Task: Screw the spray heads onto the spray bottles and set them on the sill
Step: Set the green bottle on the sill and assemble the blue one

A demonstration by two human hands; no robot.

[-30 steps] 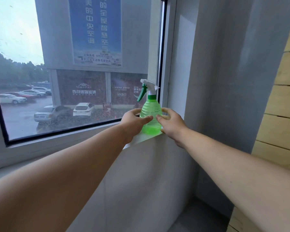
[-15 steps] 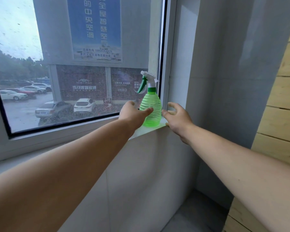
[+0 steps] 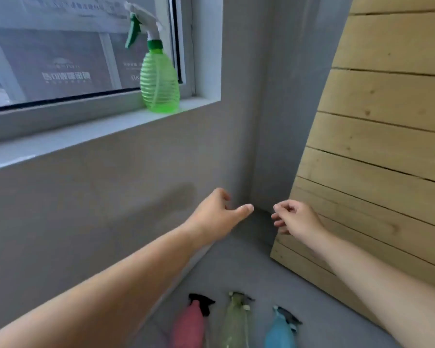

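With the green bottle (image 3: 160,81) standing capped on the sill (image 3: 86,131), both empty hands, left (image 3: 219,217) and right (image 3: 296,218), fingers loosely curled apart, are hanging above three floor bottles (image 3: 236,322), probably needing picking next.

Floor bottles' (image 3: 236,322) bases cut off

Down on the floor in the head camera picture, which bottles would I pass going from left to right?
pink bottle → pale yellow-green bottle → blue bottle
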